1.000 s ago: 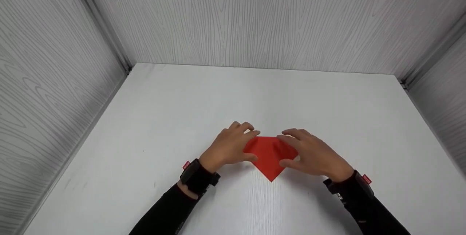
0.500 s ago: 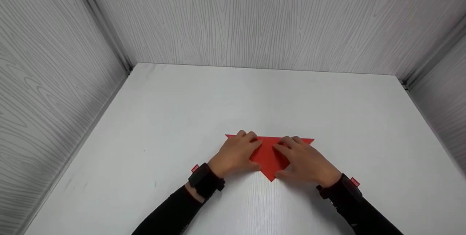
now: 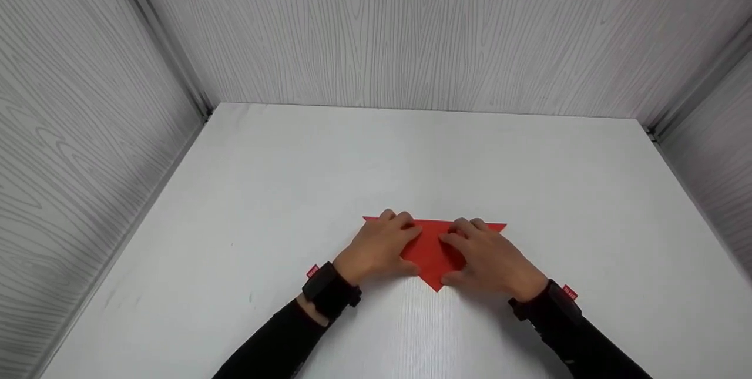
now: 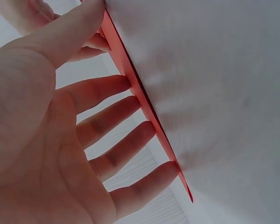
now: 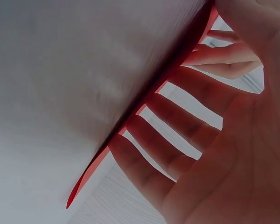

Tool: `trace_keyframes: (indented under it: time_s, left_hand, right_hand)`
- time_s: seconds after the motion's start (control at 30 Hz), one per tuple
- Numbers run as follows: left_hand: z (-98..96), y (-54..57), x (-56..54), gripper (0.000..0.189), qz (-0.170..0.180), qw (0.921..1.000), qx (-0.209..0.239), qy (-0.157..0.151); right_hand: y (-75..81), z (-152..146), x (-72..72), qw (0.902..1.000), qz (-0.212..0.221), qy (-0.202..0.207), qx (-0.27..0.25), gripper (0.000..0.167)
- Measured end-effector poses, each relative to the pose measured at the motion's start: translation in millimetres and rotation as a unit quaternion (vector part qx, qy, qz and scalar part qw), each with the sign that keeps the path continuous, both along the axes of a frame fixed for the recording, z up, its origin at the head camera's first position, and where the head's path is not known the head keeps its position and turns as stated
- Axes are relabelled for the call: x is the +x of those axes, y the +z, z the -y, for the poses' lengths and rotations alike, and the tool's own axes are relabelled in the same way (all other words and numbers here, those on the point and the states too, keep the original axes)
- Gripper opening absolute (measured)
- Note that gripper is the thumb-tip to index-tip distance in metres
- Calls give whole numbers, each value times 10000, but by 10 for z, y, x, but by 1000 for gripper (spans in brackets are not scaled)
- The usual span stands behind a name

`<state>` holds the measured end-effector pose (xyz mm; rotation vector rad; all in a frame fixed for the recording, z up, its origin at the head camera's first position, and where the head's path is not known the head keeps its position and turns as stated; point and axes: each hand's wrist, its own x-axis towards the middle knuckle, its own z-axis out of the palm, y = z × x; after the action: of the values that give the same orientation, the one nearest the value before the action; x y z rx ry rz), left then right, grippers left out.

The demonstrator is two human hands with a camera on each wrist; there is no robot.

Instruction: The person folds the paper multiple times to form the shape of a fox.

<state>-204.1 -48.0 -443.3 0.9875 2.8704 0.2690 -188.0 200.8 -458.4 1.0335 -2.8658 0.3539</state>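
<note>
A red sheet of paper (image 3: 430, 252), folded into a triangle, lies on the white table with one corner pointing toward me. My left hand (image 3: 377, 250) rests on its left part, and my right hand (image 3: 492, 262) on its right part. In the left wrist view, the spread fingertips touch the red paper (image 4: 141, 95), which lies low against the table. The right wrist view shows the other fingers spread in the same way, with their tips on the paper (image 5: 151, 93). Both hands cover much of the sheet. Its two far corners stick out beyond them.
The white table (image 3: 294, 161) stretches out around the paper. Grey wood-grain panels stand at the back (image 3: 411, 32), on the left (image 3: 70, 132) and on the right. Each wrist wears a black strap with a small red tag.
From one second ago, both hands have come down onto the paper and its far corners have come into view. Over the last half second hardly anything has moved.
</note>
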Motion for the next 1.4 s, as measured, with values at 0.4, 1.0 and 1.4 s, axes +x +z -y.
trace_keyframes:
  time_s: [0.4, 1.0, 1.4]
  left_hand:
    - [73, 36, -47, 39, 53, 9984, 427, -361]
    - [80, 47, -96, 9, 403, 9983, 401, -156]
    - [78, 13, -158, 10, 508, 9956, 779, 50]
  right_hand:
    - [-14, -24, -15, 9999, -73, 75, 29, 59]
    - [175, -258, -165, 9846, 1571, 383, -663, 11]
    - [101, -237, -232, 9855, 1180, 308, -1180, 12]
